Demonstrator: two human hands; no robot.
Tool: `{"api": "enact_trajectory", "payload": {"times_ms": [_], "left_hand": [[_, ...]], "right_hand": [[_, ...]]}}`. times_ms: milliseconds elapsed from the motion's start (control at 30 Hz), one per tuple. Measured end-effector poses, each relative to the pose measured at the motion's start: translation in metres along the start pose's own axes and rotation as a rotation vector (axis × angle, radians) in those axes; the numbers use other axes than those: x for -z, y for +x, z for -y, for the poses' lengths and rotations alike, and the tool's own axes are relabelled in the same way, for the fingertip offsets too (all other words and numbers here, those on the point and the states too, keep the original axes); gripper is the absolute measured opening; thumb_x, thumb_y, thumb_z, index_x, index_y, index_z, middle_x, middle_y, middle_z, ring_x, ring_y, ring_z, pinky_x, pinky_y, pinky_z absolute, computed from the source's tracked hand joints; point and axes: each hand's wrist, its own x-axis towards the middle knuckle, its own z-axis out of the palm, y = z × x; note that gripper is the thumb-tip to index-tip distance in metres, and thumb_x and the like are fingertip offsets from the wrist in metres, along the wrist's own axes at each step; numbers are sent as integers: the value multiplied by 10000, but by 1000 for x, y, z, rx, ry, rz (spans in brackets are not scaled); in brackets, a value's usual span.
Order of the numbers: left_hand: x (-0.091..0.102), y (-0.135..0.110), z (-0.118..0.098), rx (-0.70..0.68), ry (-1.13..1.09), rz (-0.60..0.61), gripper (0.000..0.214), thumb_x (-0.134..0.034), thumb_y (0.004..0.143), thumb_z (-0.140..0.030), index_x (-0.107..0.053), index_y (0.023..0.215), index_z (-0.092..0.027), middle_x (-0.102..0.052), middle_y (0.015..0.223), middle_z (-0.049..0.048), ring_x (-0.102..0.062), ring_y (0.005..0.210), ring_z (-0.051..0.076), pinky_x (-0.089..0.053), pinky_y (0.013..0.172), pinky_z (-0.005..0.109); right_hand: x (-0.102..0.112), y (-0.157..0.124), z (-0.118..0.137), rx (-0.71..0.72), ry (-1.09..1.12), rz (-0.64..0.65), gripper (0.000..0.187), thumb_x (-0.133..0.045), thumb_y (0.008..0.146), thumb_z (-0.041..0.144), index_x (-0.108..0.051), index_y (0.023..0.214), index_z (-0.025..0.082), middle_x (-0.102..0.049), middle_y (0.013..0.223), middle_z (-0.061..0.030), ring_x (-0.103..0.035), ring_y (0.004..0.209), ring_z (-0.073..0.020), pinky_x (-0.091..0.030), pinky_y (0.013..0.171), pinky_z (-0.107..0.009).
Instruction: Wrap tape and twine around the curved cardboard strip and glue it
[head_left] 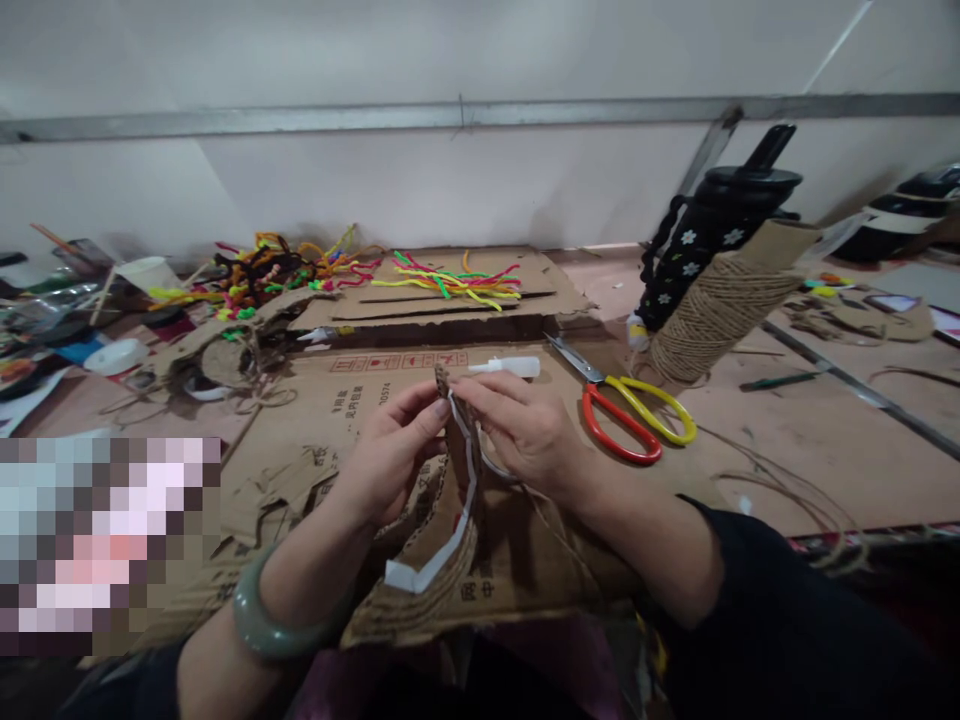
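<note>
My left hand [390, 455] and my right hand [525, 430] meet over a flattened cardboard sheet [330, 420]. Both pinch a narrow cardboard strip [459, 440] held upright between them. A white paper strip [442, 550] runs along its edge and hangs down toward me, its end curling loose. My left fingers grip the strip's top left side; my right fingers pinch it from the right. A green bangle [259, 620] circles my left wrist. A thin twine strand trails under my right hand.
Red-and-yellow scissors [630, 410] lie right of my hands. A small white glue bottle [510, 367] lies just beyond them. A twine cone [712, 310] leans against a black spool [720, 230]. Coloured pipe cleaners [450, 280] and cardboard scraps fill the back left.
</note>
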Motion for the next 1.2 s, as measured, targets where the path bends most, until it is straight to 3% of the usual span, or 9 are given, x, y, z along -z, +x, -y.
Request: {"api": "enact_trajectory", "payload": {"times_ms": [200,333,700,1000,1200], "left_hand": [[-1,-2,1,18,5,27,352,-868,581,-365,-754,879,-217,-743,848,15,-655,704,120,-525,613,191],[-1,-3,2,28,10,41,347,-863,597,-362,-759,898,-225,-749,899,17,-658,724,111,-528,623,180],[-1,-2,0,14,-12,26,357,-872,581,-350,-748,887,-214,-740,809,6,-663,694,119,-536,624,188],[-1,-2,-2,20,25,16,299,-857,599,-337,-732,832,-199,-727,810,3,-629,669,101,-491,597,172],[1,2,-1,14,59,-4,321,-860,599,-344,-741,864,-208,-729,790,-3,-635,665,102,-490,598,178]], "right_hand": [[3,3,2,-5,11,-48,249,-483,937,145,-646,1118,194,-706,1008,-84,-676,934,-153,-579,810,-286],[2,3,2,-31,13,-52,265,-474,937,134,-628,1151,158,-700,1041,-117,-674,959,-165,-575,833,-296],[3,1,-2,59,-42,-8,300,-462,925,112,-632,1166,166,-684,1051,-109,-664,942,-164,-571,791,-291],[2,3,0,-21,1,-23,216,-473,917,119,-631,1051,181,-691,1018,-82,-654,933,-159,-540,820,-286],[-1,5,1,-204,111,17,122,-508,899,163,-617,946,193,-687,864,-33,-620,800,-139,-488,730,-259]]}}
